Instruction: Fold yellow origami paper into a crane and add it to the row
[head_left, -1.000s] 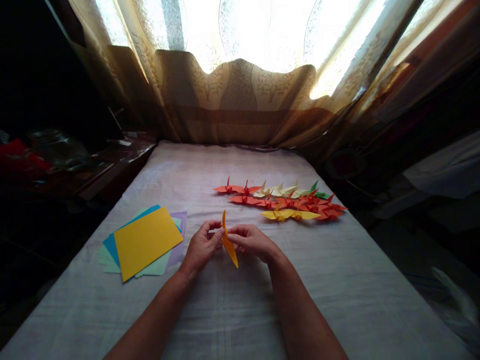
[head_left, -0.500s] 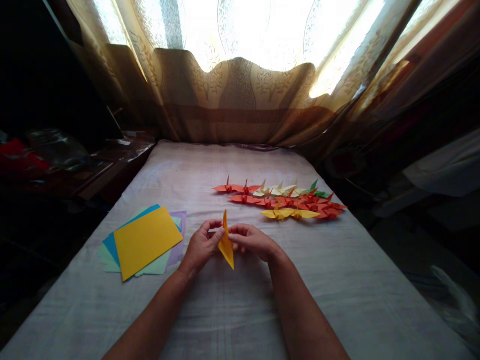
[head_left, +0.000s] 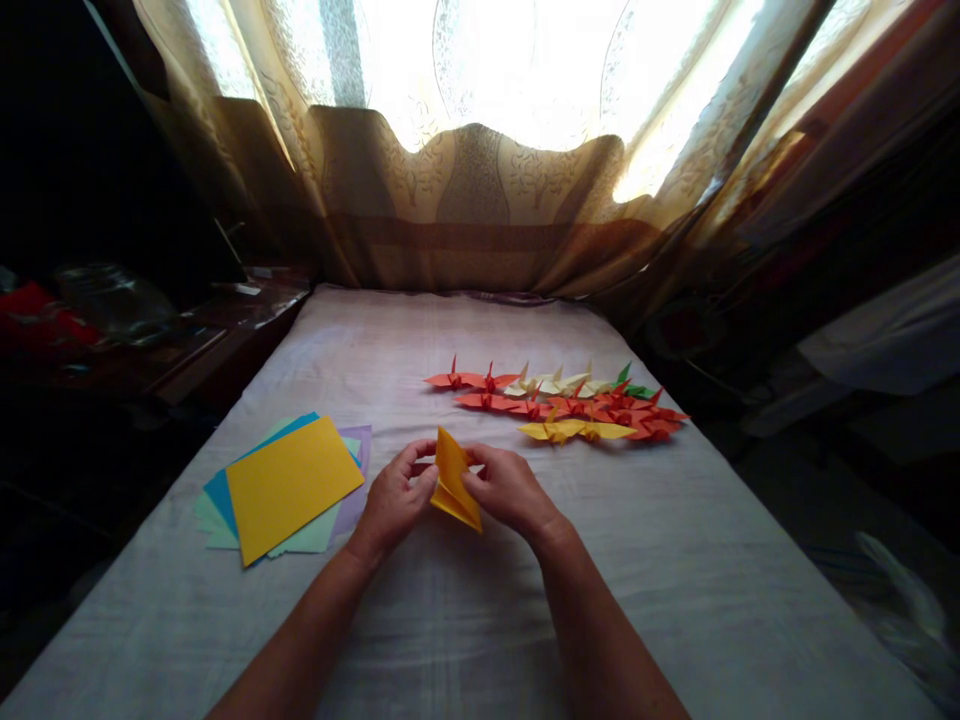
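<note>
A folded piece of yellow origami paper (head_left: 454, 482) is held up between my two hands, its layers slightly parted along the lower edge. My left hand (head_left: 397, 497) pinches its left side with thumb and fingers. On the right side, my right hand (head_left: 510, 485) grips it, the thumb in front and the other fingers partly hidden behind the paper. Beyond my right hand stand two yellow paper cranes (head_left: 576, 430), wings touching.
Left of my hands lies a fanned stack of coloured sheets, a yellow sheet (head_left: 296, 490) on top. Several red paper cranes (head_left: 577, 405), cream cranes (head_left: 556, 383) and a green crane (head_left: 626, 382) are lined up on the cloth-covered surface (head_left: 465, 640). A curtain (head_left: 480, 190) hangs behind.
The folded yellow paper has turned from nearly edge-on to showing a broader face, with its layers parted. My right hand has shifted its grip on it slightly.
</note>
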